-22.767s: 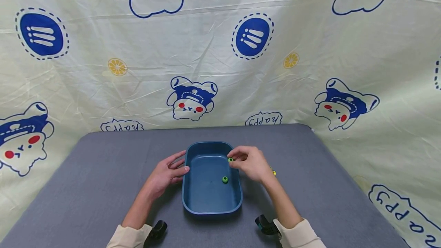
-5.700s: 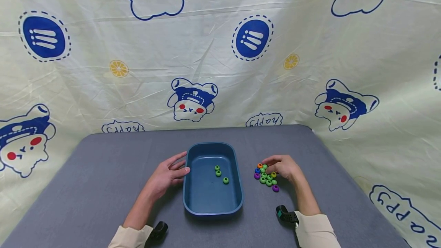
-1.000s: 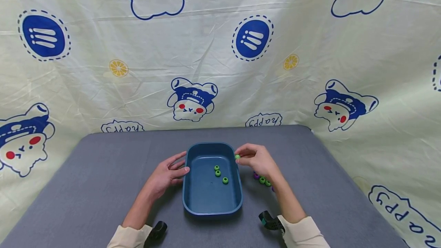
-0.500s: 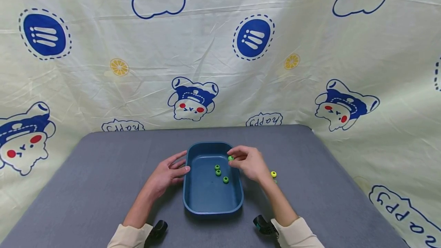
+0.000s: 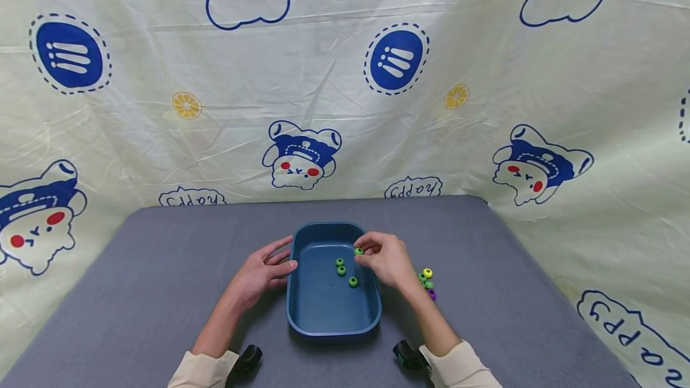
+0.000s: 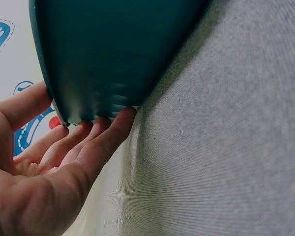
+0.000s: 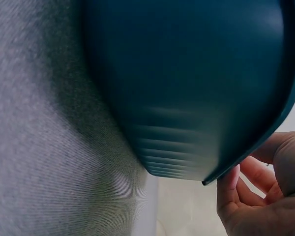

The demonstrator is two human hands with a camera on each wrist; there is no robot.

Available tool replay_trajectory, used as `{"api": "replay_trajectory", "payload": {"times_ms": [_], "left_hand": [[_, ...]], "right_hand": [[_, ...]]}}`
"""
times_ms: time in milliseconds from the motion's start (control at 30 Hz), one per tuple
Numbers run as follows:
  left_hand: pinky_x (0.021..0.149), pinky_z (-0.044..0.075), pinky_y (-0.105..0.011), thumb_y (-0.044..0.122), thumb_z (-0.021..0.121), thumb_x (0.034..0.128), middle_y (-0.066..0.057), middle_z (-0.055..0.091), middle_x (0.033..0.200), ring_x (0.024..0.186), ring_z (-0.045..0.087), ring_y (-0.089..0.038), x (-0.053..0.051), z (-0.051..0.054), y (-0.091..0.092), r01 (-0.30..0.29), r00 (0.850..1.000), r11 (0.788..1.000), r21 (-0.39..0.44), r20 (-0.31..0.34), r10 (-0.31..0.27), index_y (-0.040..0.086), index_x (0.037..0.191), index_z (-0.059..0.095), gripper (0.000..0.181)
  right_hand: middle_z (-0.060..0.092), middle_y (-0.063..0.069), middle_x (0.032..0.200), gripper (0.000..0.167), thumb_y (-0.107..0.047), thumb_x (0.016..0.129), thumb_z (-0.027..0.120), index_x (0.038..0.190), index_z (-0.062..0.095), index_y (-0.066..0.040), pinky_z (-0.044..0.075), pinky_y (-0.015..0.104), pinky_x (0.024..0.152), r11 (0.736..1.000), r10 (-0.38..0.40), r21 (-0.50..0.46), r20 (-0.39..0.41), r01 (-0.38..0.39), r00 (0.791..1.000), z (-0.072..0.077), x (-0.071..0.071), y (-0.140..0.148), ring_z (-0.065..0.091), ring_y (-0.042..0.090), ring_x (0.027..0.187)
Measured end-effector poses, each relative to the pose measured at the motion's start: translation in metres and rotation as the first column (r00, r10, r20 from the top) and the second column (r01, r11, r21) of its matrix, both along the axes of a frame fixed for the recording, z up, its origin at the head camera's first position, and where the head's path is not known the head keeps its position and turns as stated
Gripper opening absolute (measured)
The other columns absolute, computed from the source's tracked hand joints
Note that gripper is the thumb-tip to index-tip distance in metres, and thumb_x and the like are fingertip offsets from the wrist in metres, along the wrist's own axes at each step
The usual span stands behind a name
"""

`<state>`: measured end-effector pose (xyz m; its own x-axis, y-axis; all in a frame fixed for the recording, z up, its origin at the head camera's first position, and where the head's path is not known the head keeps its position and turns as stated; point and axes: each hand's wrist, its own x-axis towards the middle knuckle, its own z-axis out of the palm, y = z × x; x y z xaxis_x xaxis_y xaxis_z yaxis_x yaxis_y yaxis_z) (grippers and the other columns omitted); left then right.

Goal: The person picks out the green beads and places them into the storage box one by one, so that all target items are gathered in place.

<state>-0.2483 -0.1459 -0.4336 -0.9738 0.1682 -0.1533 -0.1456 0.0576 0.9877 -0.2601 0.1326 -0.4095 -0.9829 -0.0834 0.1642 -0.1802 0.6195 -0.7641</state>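
A blue tray (image 5: 333, 310) holds several green beads, one of them a green bead (image 5: 353, 282) right of its middle. My left hand (image 5: 259, 274) touches the tray's left side with spread, relaxed fingers; in the left wrist view that hand (image 6: 64, 162) has its fingertips against the outer wall (image 6: 113, 49). Over the tray's right rim, my right hand (image 5: 389, 261) pinches a green bead (image 5: 358, 251) between thumb and finger. In the right wrist view the hand (image 7: 265, 191) is at the rim, and the bead is hidden.
Right of the tray, partly behind my right forearm, lie loose beads, among them a yellow bead (image 5: 427, 272) and a purple bead (image 5: 432, 295). The grey table (image 5: 178, 268) ends at a printed curtain (image 5: 345, 76) behind.
Over the last second, my right hand has carried the pinched green bead left, from the tray's right rim to just inside it. More loose beads show beside the forearm. The left hand stays put.
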Motion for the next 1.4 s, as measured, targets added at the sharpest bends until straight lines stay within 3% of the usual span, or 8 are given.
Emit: {"api": "replay_trajectory", "payload": {"times_ms": [400, 1400], "left_hand": [[0.099, 0.055, -0.050, 0.014, 0.068, 0.0977, -0.020, 0.044, 0.157, 0.135, 0.055, -0.038, -0.0002, -0.0002, -0.0002, -0.002, 1.000, 1.000, -0.016, 0.003, 0.002, 0.018, 0.153, 0.045, 0.060], [0.099, 0.054, -0.051, 0.015, 0.068, 0.0978, -0.019, 0.045, 0.156, 0.135, 0.056, -0.038, -0.0001, -0.0023, -0.0017, 0.006, 1.000, 1.000, -0.010, -0.014, -0.006, 0.018, 0.153, 0.045, 0.060]], "right_hand": [[0.065, 0.001, 0.082, 0.017, -0.006, 0.085, 0.081, 0.101, 0.077, -0.009, 0.046, 0.027, 0.065, 0.999, 0.046, -0.028, 0.002, -0.046, 0.999, -0.0044, -0.0039, 0.0013, 0.055, 0.016, 0.078], [0.063, 0.004, 0.087, 0.018, -0.005, 0.084, 0.082, 0.101, 0.078, -0.009, 0.046, 0.026, 0.067, 0.999, 0.043, 0.011, -0.020, -0.043, 0.999, -0.0056, -0.0024, -0.0010, 0.054, 0.017, 0.080]]}}
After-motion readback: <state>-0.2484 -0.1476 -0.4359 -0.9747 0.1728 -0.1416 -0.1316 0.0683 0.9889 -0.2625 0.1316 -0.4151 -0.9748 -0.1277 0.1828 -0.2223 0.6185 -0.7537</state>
